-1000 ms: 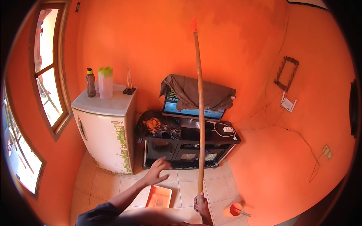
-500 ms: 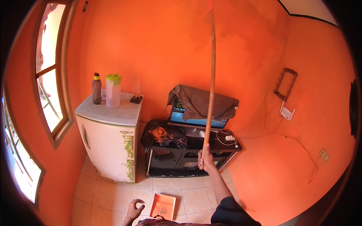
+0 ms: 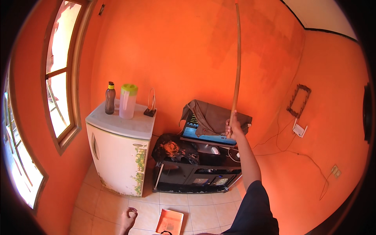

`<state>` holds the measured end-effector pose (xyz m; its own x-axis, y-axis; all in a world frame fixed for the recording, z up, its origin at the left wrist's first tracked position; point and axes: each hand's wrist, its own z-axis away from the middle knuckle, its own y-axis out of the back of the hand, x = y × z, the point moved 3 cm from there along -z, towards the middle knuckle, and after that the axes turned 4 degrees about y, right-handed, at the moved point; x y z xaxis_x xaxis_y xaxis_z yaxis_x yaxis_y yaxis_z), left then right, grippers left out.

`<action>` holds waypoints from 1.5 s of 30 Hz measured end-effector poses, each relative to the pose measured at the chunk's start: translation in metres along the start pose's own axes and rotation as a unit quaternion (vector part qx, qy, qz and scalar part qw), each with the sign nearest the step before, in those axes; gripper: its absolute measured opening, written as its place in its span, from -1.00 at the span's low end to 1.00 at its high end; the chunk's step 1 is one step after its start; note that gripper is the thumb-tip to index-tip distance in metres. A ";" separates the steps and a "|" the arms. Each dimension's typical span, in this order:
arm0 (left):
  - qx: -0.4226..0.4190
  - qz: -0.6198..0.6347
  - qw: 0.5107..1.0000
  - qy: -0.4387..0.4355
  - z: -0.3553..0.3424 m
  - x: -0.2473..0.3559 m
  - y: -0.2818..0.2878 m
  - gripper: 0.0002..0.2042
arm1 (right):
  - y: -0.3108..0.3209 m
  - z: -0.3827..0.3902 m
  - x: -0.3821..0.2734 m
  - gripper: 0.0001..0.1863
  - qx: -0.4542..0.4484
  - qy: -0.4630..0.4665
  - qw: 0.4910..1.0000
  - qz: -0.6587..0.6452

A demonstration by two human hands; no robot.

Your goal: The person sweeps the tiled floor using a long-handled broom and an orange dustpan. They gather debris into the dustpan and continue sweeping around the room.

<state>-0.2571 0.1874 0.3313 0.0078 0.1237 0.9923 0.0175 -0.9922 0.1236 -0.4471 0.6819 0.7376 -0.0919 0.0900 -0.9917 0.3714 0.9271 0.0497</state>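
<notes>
My right hand (image 3: 234, 126) is wrapped round the lower end of a long brown wooden pole (image 3: 238, 58), with the arm stretched out in front of the TV. The pole rises almost upright before the orange wall, and whatever its top end carries is out of sight. Low in the picture, my left hand (image 3: 128, 219) hangs with loosely curled fingers and nothing visible in it. Beside it on the floor lies a paint tray (image 3: 181, 219) smeared with orange. Darker orange patches (image 3: 270, 43) mark the upper wall to the pole's right.
A small fridge (image 3: 117, 160) carries a bottle (image 3: 110, 100) and a lidded pitcher (image 3: 128, 103). A cloth-draped TV (image 3: 215, 139) stands on a black cabinet (image 3: 172, 176) beside a paint-stained black plastic bag (image 3: 172, 149). Cables, a white router (image 3: 299, 129) and a frame (image 3: 299, 100) are on the right wall.
My right hand has gone up and to the right, raising the pole with it. The left hand has shifted slightly left. The whole view has tilted a little.
</notes>
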 end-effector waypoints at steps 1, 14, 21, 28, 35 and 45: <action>-0.015 -0.019 0.999 0.030 0.003 0.005 0.001 -0.89 | -0.002 -0.002 -0.011 -0.18 0.000 -0.005 1.000 -0.002; -0.058 0.020 0.998 -0.022 0.012 -0.017 -0.017 -0.90 | 0.036 -0.001 0.004 -0.18 0.025 0.010 0.999 0.018; -0.070 -0.134 0.987 0.057 0.038 -0.043 -0.009 -0.81 | 0.026 0.096 0.131 -0.18 0.011 -0.094 0.994 -0.059; -0.282 -0.629 0.684 0.239 0.108 -0.216 0.002 -0.66 | 0.066 0.265 0.320 -0.19 0.044 -0.151 0.987 0.042; -0.430 -0.630 0.558 0.328 0.213 -0.261 0.000 -0.65 | 0.093 0.480 0.440 -0.23 0.031 -0.204 0.977 0.046; -0.416 -0.533 0.643 0.359 0.226 -0.238 -0.045 -0.65 | 0.135 0.589 0.467 -0.24 0.026 -0.317 0.946 0.068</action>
<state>-0.0338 0.2067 0.0877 -0.0333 0.9981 0.0510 -0.9134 -0.0511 0.4040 0.1045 0.6347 0.2109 0.5268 -0.0441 -0.8488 0.3861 0.9021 0.1928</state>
